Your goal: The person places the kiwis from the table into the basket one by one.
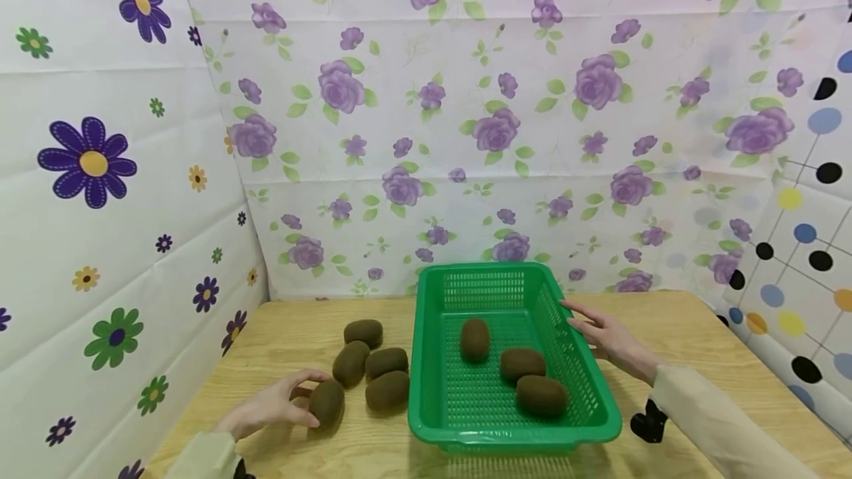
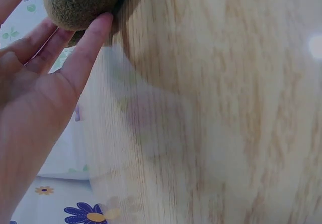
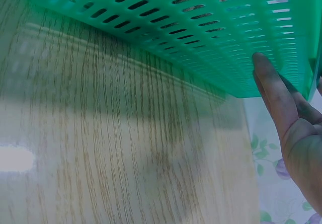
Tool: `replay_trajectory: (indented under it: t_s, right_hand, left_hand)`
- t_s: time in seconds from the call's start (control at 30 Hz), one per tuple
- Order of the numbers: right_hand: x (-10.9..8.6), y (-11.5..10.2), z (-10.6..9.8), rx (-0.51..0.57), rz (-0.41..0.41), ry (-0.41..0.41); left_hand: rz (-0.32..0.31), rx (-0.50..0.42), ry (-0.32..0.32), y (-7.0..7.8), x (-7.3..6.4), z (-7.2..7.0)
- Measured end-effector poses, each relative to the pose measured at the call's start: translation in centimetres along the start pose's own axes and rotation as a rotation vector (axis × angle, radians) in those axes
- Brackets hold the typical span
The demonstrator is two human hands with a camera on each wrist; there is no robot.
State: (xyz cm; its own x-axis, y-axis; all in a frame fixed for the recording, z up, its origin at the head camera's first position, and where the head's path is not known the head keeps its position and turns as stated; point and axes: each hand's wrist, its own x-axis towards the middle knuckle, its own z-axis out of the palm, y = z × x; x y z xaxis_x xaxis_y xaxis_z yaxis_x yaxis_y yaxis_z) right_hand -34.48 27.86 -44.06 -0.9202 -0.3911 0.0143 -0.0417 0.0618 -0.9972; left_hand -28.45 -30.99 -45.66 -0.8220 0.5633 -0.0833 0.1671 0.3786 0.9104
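My left hand (image 1: 276, 403) holds a brown, fuzzy kiwi (image 1: 327, 403) at the table's left front, thumb on its near side and fingers round the far side. In the left wrist view, fingertips touch the underside of that kiwi (image 2: 83, 2). My right hand (image 1: 615, 342) rests on the right rim of a green plastic basket (image 1: 512, 435), fingers fairly straight. Seen from the right wrist, its fingers (image 3: 274, 90) lie against the slotted outer wall. Inside the basket are three kiwis: one kiwi (image 1: 475, 340) near the middle, and a pair (image 1: 542, 395) nearer the front right.
Several more kiwis (image 1: 387, 390) lie grouped on the wooden table (image 1: 293, 324) between my left hand and the basket. The nearest ones are close to the basket's left wall. A flowered cloth (image 1: 373, 242) hangs behind the table, with patterned sheets on both sides.
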Motion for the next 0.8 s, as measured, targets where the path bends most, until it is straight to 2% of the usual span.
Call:
replay_trajectory:
  t_s: [0.2, 0.4, 0.6, 0.8]
  right_hand:
    - [-0.1, 0.0, 0.0, -0.011, -0.001, -0.002]
    - [0.0, -0.2, 0.0, -0.006, -0.001, -0.007]
    - [0.0, -0.1, 0.1, 0.000, -0.011, -0.013]
    - [-0.1, -0.2, 0.0, 0.014, 0.000, -0.005]
  left_hand:
    - [-0.008, 0.009, 0.027, 0.1, -0.2, -0.1]
    - [-0.018, 0.004, 0.062, 0.5, -0.8, -0.9]
    - [-0.012, 0.017, 0.099, 2.0, -1.0, -1.7]
    - [-0.013, 0.023, 0.129, 3.4, -0.5, -2.3]
